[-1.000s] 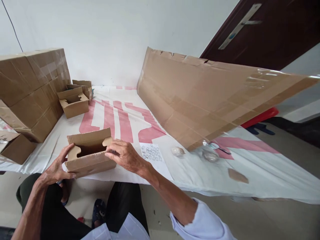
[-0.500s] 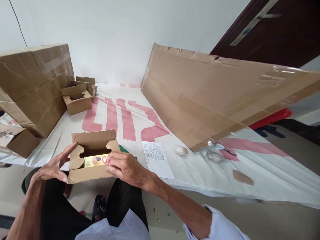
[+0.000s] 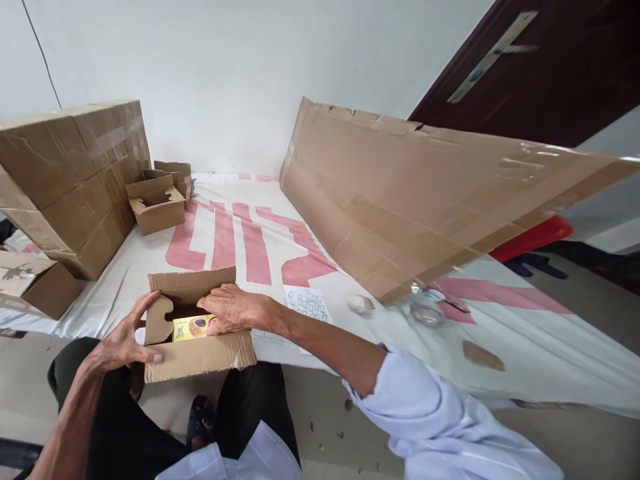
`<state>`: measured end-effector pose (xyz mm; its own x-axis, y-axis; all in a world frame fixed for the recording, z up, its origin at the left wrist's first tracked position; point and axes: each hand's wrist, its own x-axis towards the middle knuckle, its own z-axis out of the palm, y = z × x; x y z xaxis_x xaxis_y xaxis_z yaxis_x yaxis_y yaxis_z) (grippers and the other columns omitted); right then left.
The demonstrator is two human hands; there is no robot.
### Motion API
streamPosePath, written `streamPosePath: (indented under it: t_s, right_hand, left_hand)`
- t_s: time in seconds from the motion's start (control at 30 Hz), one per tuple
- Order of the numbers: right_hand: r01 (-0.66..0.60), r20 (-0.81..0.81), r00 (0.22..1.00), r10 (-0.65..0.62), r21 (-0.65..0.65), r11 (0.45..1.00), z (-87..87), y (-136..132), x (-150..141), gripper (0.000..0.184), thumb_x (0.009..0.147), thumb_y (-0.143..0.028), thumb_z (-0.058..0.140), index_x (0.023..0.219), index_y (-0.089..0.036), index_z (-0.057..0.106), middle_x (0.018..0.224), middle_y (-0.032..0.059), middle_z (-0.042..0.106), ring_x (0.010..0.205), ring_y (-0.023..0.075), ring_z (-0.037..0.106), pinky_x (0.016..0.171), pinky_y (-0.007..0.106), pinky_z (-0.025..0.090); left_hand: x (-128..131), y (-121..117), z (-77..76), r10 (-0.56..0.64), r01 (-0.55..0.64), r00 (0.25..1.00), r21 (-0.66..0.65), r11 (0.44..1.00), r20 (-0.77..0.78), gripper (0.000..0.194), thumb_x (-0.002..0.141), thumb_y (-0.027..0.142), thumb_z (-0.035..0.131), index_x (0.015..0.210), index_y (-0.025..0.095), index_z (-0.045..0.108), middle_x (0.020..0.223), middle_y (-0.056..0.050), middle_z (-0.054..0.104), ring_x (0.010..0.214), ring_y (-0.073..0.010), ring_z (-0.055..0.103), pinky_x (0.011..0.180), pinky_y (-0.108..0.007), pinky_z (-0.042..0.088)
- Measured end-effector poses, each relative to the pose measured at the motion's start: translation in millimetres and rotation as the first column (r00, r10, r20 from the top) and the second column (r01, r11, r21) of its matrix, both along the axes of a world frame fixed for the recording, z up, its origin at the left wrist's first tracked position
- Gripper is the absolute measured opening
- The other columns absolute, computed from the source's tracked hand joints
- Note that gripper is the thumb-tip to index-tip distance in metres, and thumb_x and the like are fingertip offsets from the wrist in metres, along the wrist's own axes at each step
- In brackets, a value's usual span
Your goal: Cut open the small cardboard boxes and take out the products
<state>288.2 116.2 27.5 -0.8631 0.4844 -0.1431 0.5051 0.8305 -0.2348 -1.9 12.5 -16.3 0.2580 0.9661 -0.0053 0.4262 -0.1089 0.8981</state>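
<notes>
An opened cardboard box (image 3: 200,363) rests at the table's near edge, flaps spread, above my knees. My left hand (image 3: 123,340) grips its left side, thumb on the front flap and fingers on the left flap. Inside lies a yellow box (image 3: 190,328) with a round brown picture on it. My right hand (image 3: 233,308) reaches in over the right end of the yellow box, thumb side against it and fingers bent behind. The fingertips inside are partly hidden.
Stacked taped cartons (image 3: 75,180) stand left, with small open boxes (image 3: 160,208) beside them. A large cardboard sheet (image 3: 400,200) leans at right. A marked paper (image 3: 310,303), small plastic-wrapped items (image 3: 360,305) and a brown scrap (image 3: 483,356) lie on the white-and-red table cover (image 3: 250,233).
My right hand has moved from the box's right flap inward over the yellow box. The box sits slightly lower in view, and my left hand still holds it.
</notes>
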Motion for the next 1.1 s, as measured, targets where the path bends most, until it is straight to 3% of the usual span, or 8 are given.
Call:
streamPosePath:
  t_s: [0.1, 0.27, 0.43, 0.6, 0.73, 0.83, 0.93, 1.1]
  right_hand:
    - [0.018, -0.019, 1.0, -0.017, 0.044, 0.999, -2.3, -3, 0, 0.017, 0.097, -0.036, 0.07, 0.1, -0.021, 0.076, 0.097, 0.0092, 0.08, 0.092, 0.0272, 0.074, 0.08, 0.038, 0.05]
    - [-0.016, 0.049, 0.999, 0.017, -0.013, 1.0, 5.0, -4, 2, 0.033, 0.095, -0.05, 0.073, 0.111, -0.021, 0.076, 0.11, 0.011, 0.082, 0.104, 0.0298, 0.075, 0.084, 0.038, 0.051]
    - [0.012, 0.013, 1.0, -0.012, 0.049, 0.999, 4.3, -6, -7, 0.022, 0.101, -0.028, 0.059, 0.112, -0.019, 0.075, 0.108, 0.011, 0.081, 0.098, 0.0272, 0.076, 0.084, 0.037, 0.051]
    - [0.012, -0.237, 0.972, 0.011, 0.095, 0.995, 1.1, 7, -3, 0.032, 0.097, -0.021, 0.062, 0.128, -0.018, 0.07, 0.119, 0.0119, 0.078, 0.107, 0.0253, 0.073, 0.094, 0.038, 0.052]
    - [0.103, -0.646, 0.76, -0.074, 0.007, 0.995, 11.7, 27, 16, 0.044, 0.098, -0.022, 0.061, 0.142, -0.017, 0.064, 0.135, 0.0155, 0.073, 0.118, 0.0259, 0.07, 0.101, 0.042, 0.055]
    - [0.145, -0.803, 0.558, -0.211, -0.157, 0.977, 22.6, 36, 31, 0.044, 0.1, -0.031, 0.061, 0.141, -0.017, 0.067, 0.138, 0.0154, 0.072, 0.123, 0.0278, 0.069, 0.103, 0.044, 0.057]
    - [0.103, -0.833, 0.406, -0.377, -0.368, 0.924, 31.6, 36, 43, 0.049, 0.099, -0.044, 0.063, 0.14, -0.019, 0.069, 0.131, 0.0118, 0.076, 0.113, 0.0275, 0.073, 0.093, 0.04, 0.061]
    - [0.006, -0.792, 0.291, -0.536, -0.559, 0.829, 40.4, 31, 53, 0.059, 0.092, -0.057, 0.069, 0.136, -0.018, 0.073, 0.113, 0.0075, 0.081, 0.091, 0.0252, 0.076, 0.073, 0.035, 0.061]
  left_hand:
    - [0, 2, -1.5, 0.007, -0.007, 0.999, -0.005, 1.0, 0.039, 0.123, 0.064, 0.063, 0.096, 0.168, 0.032, 0.038, 0.174, -0.014, 0.034, 0.153, -0.0466, 0.045, 0.124, -0.063, 0.045]
    - [4, 7, -2.4, -0.004, 0.004, 1.0, 0.017, 1.0, 0.004, 0.119, 0.064, 0.063, 0.095, 0.165, 0.031, 0.042, 0.17, -0.015, 0.039, 0.153, -0.0458, 0.045, 0.123, -0.062, 0.045]
    - [5, 12, -1.7, -0.004, 0.004, 1.0, 0.002, 1.0, 0.001, 0.122, 0.063, 0.065, 0.095, 0.165, 0.028, 0.041, 0.168, -0.017, 0.043, 0.151, -0.0443, 0.049, 0.123, -0.062, 0.045]
    - [-3, 25, 2.2, 0.034, -0.033, 0.998, -0.019, 0.999, 0.049, 0.128, 0.06, 0.065, 0.096, 0.167, 0.027, 0.037, 0.171, -0.018, 0.042, 0.156, -0.0452, 0.043, 0.127, -0.062, 0.041]
    - [6, 45, 11.9, 0.035, -0.038, 0.997, 0.034, 0.999, 0.062, 0.131, 0.06, 0.057, 0.098, 0.17, 0.027, 0.033, 0.167, -0.017, 0.049, 0.157, -0.0454, 0.043, 0.125, -0.062, 0.043]
    - [22, 57, 17.9, 0.023, -0.025, 0.999, 0.052, 0.998, 0.044, 0.126, 0.063, 0.052, 0.095, 0.17, 0.026, 0.033, 0.166, -0.017, 0.05, 0.157, -0.0453, 0.042, 0.127, -0.062, 0.04]
    - [31, 62, 22.3, 0.059, -0.058, 0.998, 0.081, 0.995, -0.011, 0.123, 0.067, 0.05, 0.091, 0.171, 0.026, 0.03, 0.171, -0.02, 0.041, 0.16, -0.0462, 0.037, 0.126, -0.064, 0.04]
    - [32, 58, 45.0, 0.15, -0.12, 0.986, 0.317, 0.941, -0.072, 0.124, 0.07, 0.051, 0.092, 0.172, 0.028, 0.026, 0.179, -0.018, 0.024, 0.164, -0.045, 0.028, 0.126, -0.063, 0.041]
